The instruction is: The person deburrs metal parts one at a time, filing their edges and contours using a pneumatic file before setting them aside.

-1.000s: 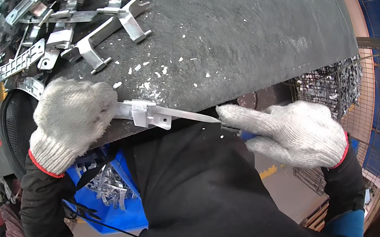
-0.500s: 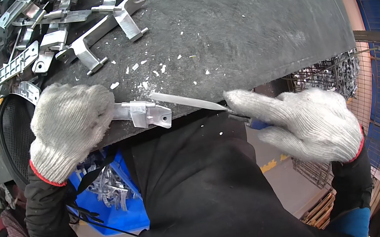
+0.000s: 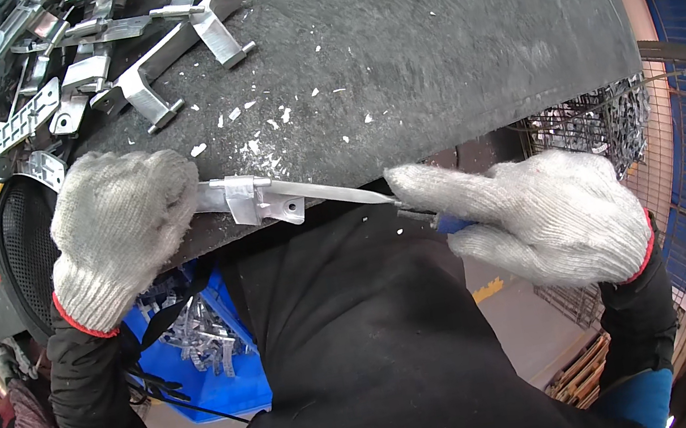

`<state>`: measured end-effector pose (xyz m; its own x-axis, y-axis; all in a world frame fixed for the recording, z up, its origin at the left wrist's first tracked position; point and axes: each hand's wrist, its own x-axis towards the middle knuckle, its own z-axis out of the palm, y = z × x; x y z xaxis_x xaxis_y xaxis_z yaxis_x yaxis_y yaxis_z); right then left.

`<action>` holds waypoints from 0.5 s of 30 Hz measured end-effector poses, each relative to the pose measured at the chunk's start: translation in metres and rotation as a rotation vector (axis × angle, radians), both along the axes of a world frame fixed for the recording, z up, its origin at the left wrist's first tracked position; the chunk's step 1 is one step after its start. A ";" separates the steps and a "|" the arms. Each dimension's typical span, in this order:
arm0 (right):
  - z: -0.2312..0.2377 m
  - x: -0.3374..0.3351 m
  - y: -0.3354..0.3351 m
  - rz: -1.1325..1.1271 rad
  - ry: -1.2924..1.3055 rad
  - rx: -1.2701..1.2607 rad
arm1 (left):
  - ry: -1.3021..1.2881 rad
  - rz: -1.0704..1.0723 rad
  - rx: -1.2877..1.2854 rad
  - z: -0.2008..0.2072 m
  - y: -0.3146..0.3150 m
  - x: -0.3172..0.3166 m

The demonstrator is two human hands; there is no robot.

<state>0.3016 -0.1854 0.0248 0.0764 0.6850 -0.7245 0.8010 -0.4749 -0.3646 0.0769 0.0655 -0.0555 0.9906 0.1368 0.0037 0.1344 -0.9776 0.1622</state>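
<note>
My left hand [image 3: 122, 224], in a white knit glove with a red cuff, is closed round a silver metal bracket [image 3: 243, 202] at the table's near edge. The bracket's far part is hidden in the glove; its bare end with a hole sticks out to the right. My right hand [image 3: 544, 221], gloved alike, grips a file [image 3: 335, 192] by its handle, mostly hidden by the fingers, with a bit of blue showing. The forefinger stretches along toward the blade. The file's tip lies against the upper edge of the bracket, as far as I can see.
A pile of silver brackets [image 3: 78, 68] covers the table's [image 3: 422, 37] far left. White shavings [image 3: 259, 148] are scattered near the bracket. Below the table, a blue bin [image 3: 227, 387] holds more metal parts. A wire basket [image 3: 592, 127] with parts stands to the right.
My right hand has moved slightly left, bringing the file's blade onto the bracket's edge. The left hand and bracket have shifted a little to the left.
</note>
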 end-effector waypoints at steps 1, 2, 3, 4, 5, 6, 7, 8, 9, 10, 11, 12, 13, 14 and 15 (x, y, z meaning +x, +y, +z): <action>-0.002 -0.001 -0.001 0.008 -0.010 0.010 | 0.011 0.007 -0.006 0.000 0.000 -0.001; -0.001 -0.001 -0.001 0.012 -0.024 0.020 | 0.011 0.005 -0.006 0.000 0.000 0.000; 0.000 -0.003 -0.003 0.010 -0.024 0.020 | -0.014 0.002 -0.008 -0.001 -0.001 0.002; 0.002 -0.005 -0.004 0.001 -0.036 0.005 | -0.039 -0.002 -0.011 -0.001 -0.001 0.003; 0.001 -0.005 -0.005 -0.001 -0.043 -0.008 | -0.034 0.004 -0.009 -0.001 -0.001 0.003; -0.001 -0.005 -0.004 0.004 -0.038 -0.006 | -0.016 0.014 -0.032 0.000 -0.001 0.003; -0.003 -0.005 -0.002 0.005 -0.030 -0.033 | 0.002 0.023 -0.056 0.001 -0.001 0.002; -0.003 -0.006 -0.001 0.004 -0.028 -0.062 | 0.002 0.026 -0.057 0.000 -0.001 0.001; -0.004 -0.008 0.000 0.007 -0.027 -0.063 | -0.009 0.031 -0.050 0.000 0.000 0.000; -0.004 -0.010 0.001 0.002 -0.042 -0.089 | -0.018 0.036 -0.043 -0.001 0.000 -0.001; -0.005 -0.012 0.001 -0.002 -0.058 -0.114 | -0.018 0.040 -0.043 -0.001 0.000 -0.001; -0.007 -0.013 -0.001 0.003 -0.057 -0.115 | -0.009 0.027 -0.036 0.000 0.000 -0.001; -0.010 -0.013 -0.004 -0.001 -0.047 -0.068 | -0.001 0.014 -0.029 0.001 0.001 -0.002; -0.012 -0.013 -0.008 -0.004 -0.041 -0.023 | -0.001 0.020 -0.031 0.001 0.001 -0.001; -0.014 -0.013 -0.011 0.002 -0.041 -0.025 | 0.006 0.019 -0.034 0.001 0.001 -0.001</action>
